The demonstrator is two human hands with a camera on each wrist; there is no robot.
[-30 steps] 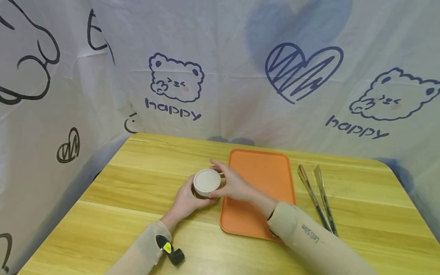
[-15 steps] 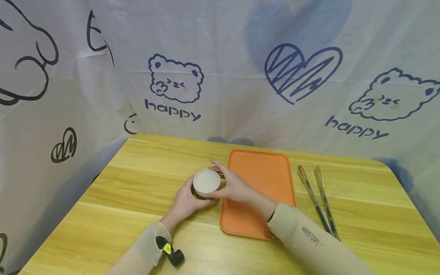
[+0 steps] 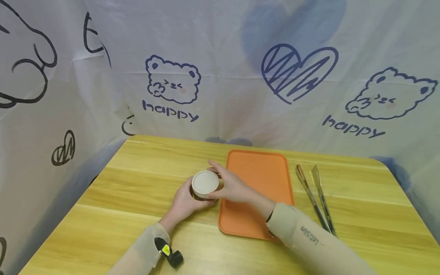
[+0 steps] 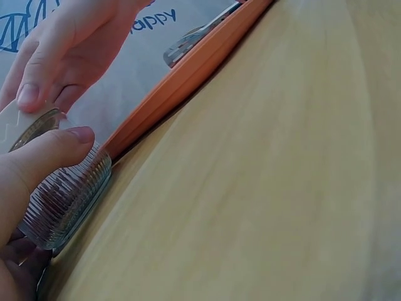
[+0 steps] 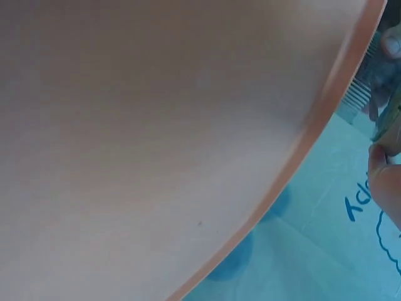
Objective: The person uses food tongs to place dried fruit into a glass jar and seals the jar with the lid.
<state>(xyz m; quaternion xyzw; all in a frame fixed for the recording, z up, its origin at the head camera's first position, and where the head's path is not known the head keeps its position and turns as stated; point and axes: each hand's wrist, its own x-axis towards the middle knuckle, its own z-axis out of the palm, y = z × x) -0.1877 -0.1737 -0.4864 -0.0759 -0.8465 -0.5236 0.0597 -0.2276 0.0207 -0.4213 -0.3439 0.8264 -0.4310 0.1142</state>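
Note:
A small ribbed glass jar (image 4: pixel 66 200) with a round beige lid (image 3: pixel 205 182) stands on the wooden table (image 3: pixel 137 179), just left of an orange tray (image 3: pixel 258 179). My left hand (image 3: pixel 185 201) grips the jar's body from the near side; its thumb (image 4: pixel 53 150) lies along the ribbed glass. My right hand (image 3: pixel 231 186) curls round the lid's rim from the right, with fingertips (image 4: pixel 28 94) on its far edge. The right wrist view shows mostly the tray's surface (image 5: pixel 156 125) and only a sliver of the fingers (image 5: pixel 383 169).
Metal tongs (image 3: pixel 314 196) lie on the table right of the tray. A white cloth with blue bears and hearts (image 3: pixel 220 76) walls the table at the back and left. A small black device (image 3: pixel 168 252) is strapped to my left wrist.
Both hands stay on the jar and lid in the same grip. The view has shifted slightly; nothing else has moved.

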